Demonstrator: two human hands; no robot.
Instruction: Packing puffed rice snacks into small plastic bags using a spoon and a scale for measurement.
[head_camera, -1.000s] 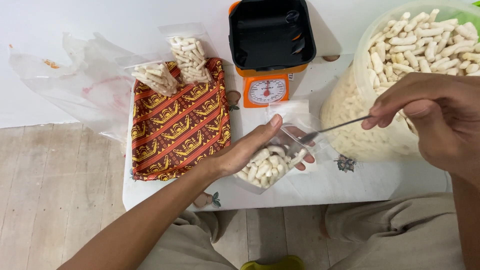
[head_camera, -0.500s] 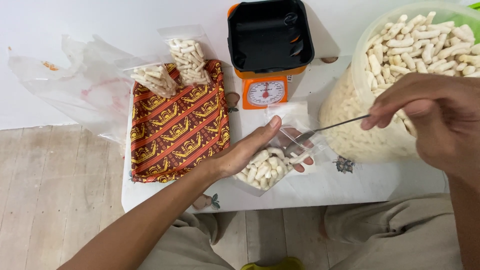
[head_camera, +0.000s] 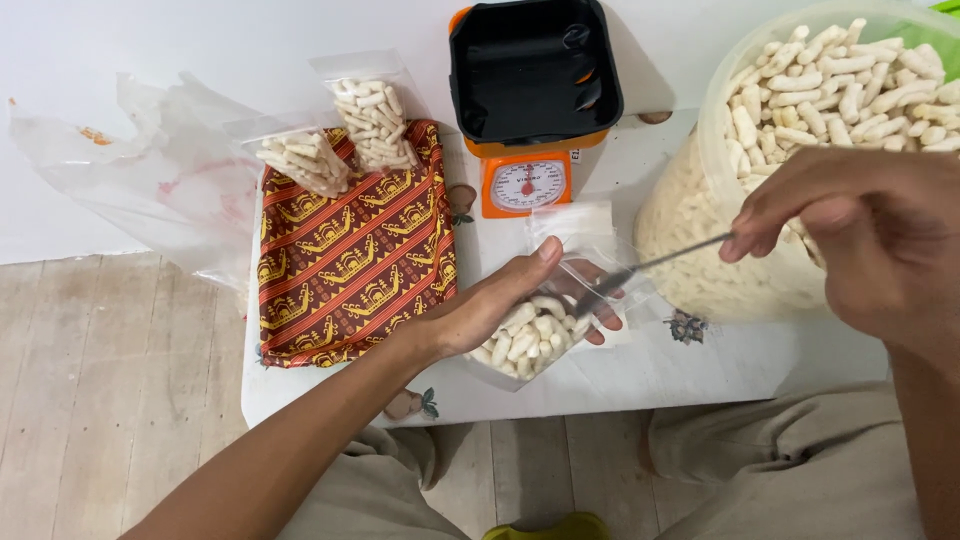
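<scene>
My left hand (head_camera: 500, 305) holds a small clear plastic bag (head_camera: 575, 235) partly filled with pale stick-shaped crackers (head_camera: 525, 340), its mouth held up by thumb and fingers. My right hand (head_camera: 870, 240) pinches the handle of a metal spoon (head_camera: 650, 268) whose bowl rests inside the bag's mouth. Behind my right hand stands a large clear tub (head_camera: 700, 200) full of the same crackers.
An orange kitchen scale (head_camera: 528, 185) with a black tray (head_camera: 535, 60) sits at the back of the small white table (head_camera: 700, 370). A red patterned cloth (head_camera: 350, 260) carries two filled bags (head_camera: 370, 120). Loose clear plastic (head_camera: 150, 190) hangs at the left. Wooden floor below.
Both hands have stayed almost in place; the spoon's bowl has tipped slightly deeper into the bag's mouth.
</scene>
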